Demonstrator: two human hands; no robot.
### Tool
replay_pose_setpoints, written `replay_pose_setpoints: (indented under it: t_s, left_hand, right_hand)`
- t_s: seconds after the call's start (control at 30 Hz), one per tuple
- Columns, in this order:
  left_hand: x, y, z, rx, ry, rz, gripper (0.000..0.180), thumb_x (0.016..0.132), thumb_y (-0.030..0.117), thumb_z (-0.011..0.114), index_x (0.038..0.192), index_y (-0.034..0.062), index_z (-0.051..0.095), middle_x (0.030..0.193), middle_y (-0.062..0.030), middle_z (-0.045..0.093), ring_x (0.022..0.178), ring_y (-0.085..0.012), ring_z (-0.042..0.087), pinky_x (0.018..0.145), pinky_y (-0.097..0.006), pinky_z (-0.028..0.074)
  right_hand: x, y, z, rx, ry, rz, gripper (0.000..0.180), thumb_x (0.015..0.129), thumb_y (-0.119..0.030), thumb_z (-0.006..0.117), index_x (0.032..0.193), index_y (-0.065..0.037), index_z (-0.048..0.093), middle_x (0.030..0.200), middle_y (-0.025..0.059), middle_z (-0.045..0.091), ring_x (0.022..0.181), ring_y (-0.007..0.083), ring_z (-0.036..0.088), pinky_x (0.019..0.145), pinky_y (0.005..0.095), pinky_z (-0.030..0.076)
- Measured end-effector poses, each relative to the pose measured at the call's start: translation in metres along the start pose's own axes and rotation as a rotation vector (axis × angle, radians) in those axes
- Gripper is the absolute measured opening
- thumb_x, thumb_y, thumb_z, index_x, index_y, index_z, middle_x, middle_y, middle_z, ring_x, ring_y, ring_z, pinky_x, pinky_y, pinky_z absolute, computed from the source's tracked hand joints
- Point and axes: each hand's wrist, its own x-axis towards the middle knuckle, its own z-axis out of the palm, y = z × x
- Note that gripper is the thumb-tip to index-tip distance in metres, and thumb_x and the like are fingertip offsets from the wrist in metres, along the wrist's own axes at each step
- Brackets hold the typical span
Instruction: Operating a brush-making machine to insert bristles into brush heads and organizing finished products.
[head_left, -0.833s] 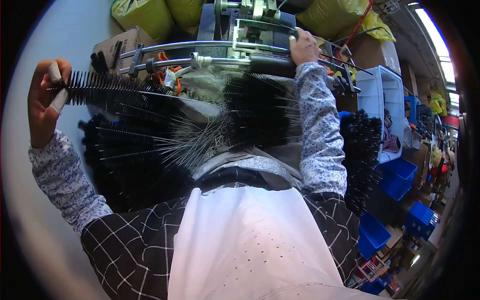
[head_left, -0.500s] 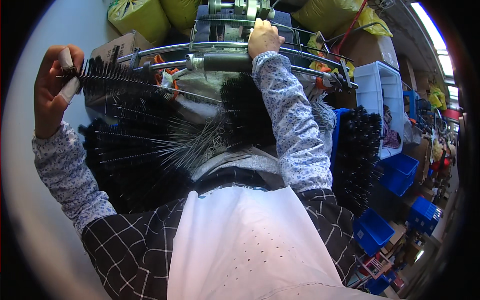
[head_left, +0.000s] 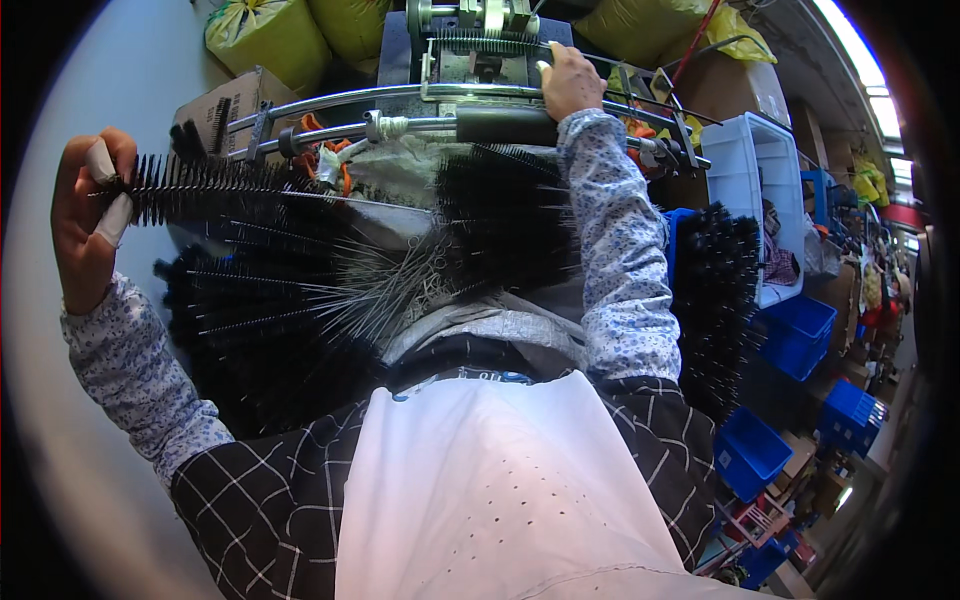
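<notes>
My left hand [head_left: 88,215], white wraps on its thumb and a finger, pinches the bristled end of a long black wire brush [head_left: 205,185]. That brush lies level, its bare wire stem pointing right. My right hand [head_left: 573,82] is at the metal machine [head_left: 487,68], fingers curled beside the right end of a thin coil-like bristled piece [head_left: 490,42] lying across it. What those fingers grip is hidden. Below my hands, a heap of black wire brushes [head_left: 270,300] has its looped wire stems gathered toward the middle.
Chrome rails [head_left: 330,103] and a black roller [head_left: 505,125] cross in front of the machine. Yellow sacks [head_left: 265,45] and a cardboard box [head_left: 235,105] stand at far left. At right are more black bristles [head_left: 715,300], a white crate [head_left: 735,165] and blue bins [head_left: 750,455].
My right hand has moved right along the machine, uncovering more of the thin bristled piece. My left hand has shifted slightly left and down, still pinching the brush.
</notes>
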Motion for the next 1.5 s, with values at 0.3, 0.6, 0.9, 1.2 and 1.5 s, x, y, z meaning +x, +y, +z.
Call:
replay_pose_setpoints:
  t_s: [0.3,0.6,0.9,1.2,1.5]
  left_hand:
    - [-0.005,-0.005,-0.004,0.078,0.054,-0.016,0.047,0.069,0.017,0.044,0.115,0.0104,0.038,0.09,-0.0061,0.038,0.07,-0.0075,0.039,0.057,-0.018,0.036]
    - [-0.002,-0.004,0.005,0.093,0.203,0.086,0.038,0.082,0.003,0.044,0.119,0.009,0.035,0.096,-0.005,0.045,0.072,-0.0081,0.046,0.055,-0.019,0.038]
    - [0.017,-0.024,0.034,-0.383,-0.039,-0.143,0.044,0.075,0.011,0.039,0.119,0.0093,0.034,0.095,-0.0061,0.039,0.083,-0.0108,0.043,0.065,-0.02,0.04]
    - [0.079,-0.004,0.169,-0.572,-0.005,0.005,0.024,0.078,0.002,0.045,0.101,0.0044,0.038,0.092,-0.0042,0.04,0.079,-0.0088,0.045,0.069,-0.021,0.044]
    - [0.009,-0.039,0.089,0.459,-0.41,-0.343,0.054,0.07,0.011,0.06,0.116,0.009,0.031,0.114,-0.0146,0.041,0.101,-0.0258,0.046,0.09,-0.033,0.035]
  right_hand:
    - [0.005,0.072,-0.005,0.021,0.012,-0.018,0.036,0.078,-0.021,0.05,0.113,-0.01,0.047,0.109,0.0084,0.05,0.102,0.0257,0.048,0.084,0.0457,0.035]
    - [0.037,0.149,-0.01,-0.07,-0.044,-0.061,0.036,0.081,-0.031,0.044,0.113,-0.015,0.047,0.108,0.0102,0.05,0.1,0.0297,0.047,0.087,0.0389,0.036]
    - [0.014,0.174,-0.089,0.355,-0.302,-0.137,0.026,0.081,-0.021,0.052,0.102,-0.007,0.056,0.092,0.0082,0.06,0.088,0.0158,0.055,0.078,0.0256,0.041]
    - [-0.088,-0.029,-0.122,0.85,-0.499,-0.525,0.051,0.081,-0.035,0.051,0.118,-0.003,0.037,0.104,0.0168,0.051,0.094,0.024,0.051,0.079,0.0325,0.043]
    - [-0.035,0.045,-0.051,-0.09,0.259,-0.281,0.026,0.079,-0.02,0.051,0.104,-0.019,0.054,0.077,0.0044,0.057,0.076,0.0215,0.051,0.071,0.0339,0.039]
